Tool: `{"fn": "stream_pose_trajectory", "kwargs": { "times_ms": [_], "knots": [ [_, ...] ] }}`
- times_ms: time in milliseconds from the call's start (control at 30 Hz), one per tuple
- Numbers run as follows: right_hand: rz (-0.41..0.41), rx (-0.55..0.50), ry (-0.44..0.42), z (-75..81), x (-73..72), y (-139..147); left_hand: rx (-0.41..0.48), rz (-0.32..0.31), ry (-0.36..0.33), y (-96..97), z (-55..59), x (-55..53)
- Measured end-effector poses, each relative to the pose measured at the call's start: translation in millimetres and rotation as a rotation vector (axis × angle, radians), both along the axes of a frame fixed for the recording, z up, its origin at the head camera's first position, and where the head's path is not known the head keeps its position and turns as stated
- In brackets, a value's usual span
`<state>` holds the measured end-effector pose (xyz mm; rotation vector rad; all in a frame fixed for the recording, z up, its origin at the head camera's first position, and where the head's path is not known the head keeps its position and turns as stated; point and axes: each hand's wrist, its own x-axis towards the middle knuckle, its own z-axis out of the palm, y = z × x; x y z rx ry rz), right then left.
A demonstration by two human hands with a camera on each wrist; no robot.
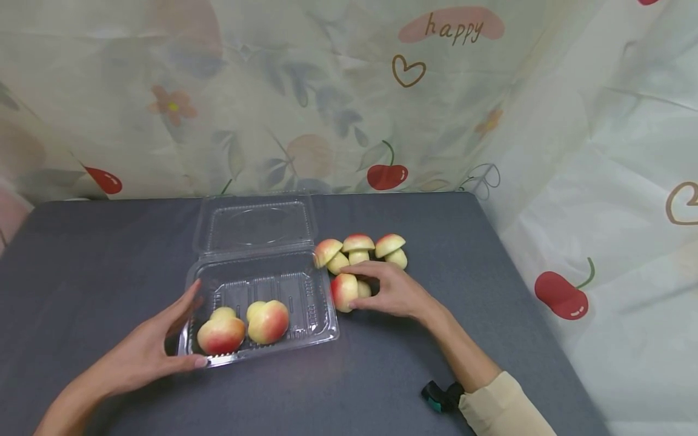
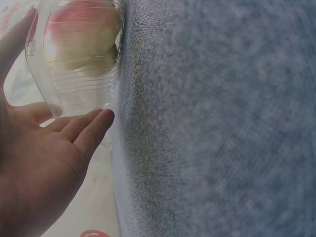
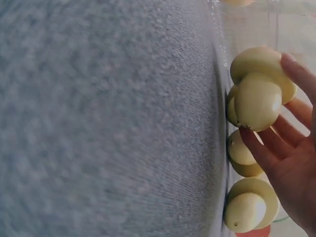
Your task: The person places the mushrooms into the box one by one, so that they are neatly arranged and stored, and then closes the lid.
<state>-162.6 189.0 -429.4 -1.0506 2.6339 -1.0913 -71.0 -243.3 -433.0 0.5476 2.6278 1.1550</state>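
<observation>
The clear plastic container (image 1: 319,332) lies on the table, its attached lid (image 1: 255,224) folded back. Inside it sit two toy-like mushrooms with red and pale yellow caps, a left one (image 1: 220,335) and a right one (image 1: 268,322). My left hand (image 1: 144,348) touches the container's near-left corner, thumb by the front edge and extended fingers along the left side. Just outside the right wall, my right hand (image 1: 389,290) pinches a similar mushroom (image 3: 259,101) between thumb and fingers, its stem toward the right wrist camera.
Behind the right hand stand three more mushrooms in a row: left (image 1: 329,253), middle (image 1: 358,247) and right (image 1: 391,248). A dark grey cloth covers the table (image 1: 382,387). A printed curtain (image 1: 338,91) hangs along the back and right.
</observation>
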Motion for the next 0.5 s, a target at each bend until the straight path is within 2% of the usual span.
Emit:
{"fn": "stream_pose_trajectory", "kwargs": {
  "times_ms": [267,500],
  "knots": [
    [0.021,-0.111,0.023,6.5,-3.3,4.5,-0.039,0.012,-0.017,0.1,3.0,-0.7],
    [0.038,-0.164,0.084,11.6,-8.0,3.1,-0.024,0.007,-0.016,0.5,2.9,-0.4]
  ]
}}
